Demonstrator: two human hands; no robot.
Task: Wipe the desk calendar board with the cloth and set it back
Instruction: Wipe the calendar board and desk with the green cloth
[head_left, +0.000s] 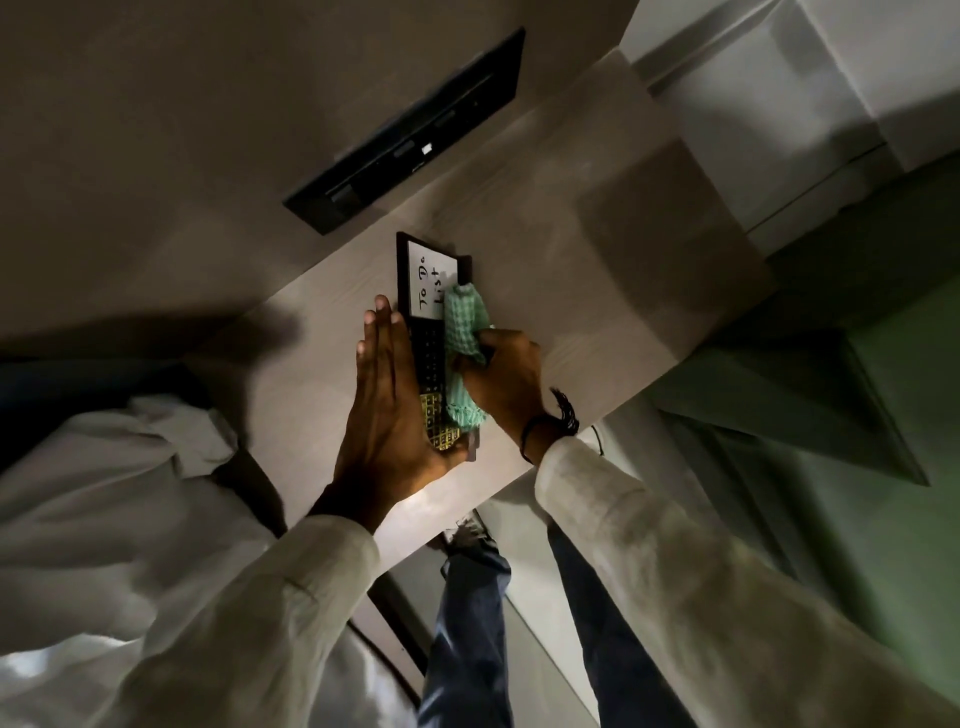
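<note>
The desk calendar board is a black-framed board with a white panel reading "To Do List" and a dark grid below it. It stands on a pale wooden desk. My left hand grips its left edge and lower corner, fingers stretched along the frame. My right hand clutches a green checked cloth pressed against the board's face, covering part of the white panel and the grid's right side.
A black flat panel hangs on the wall behind the desk. White furniture stands at the upper right. The desk's front edge runs just below my hands, with my legs and the floor beneath.
</note>
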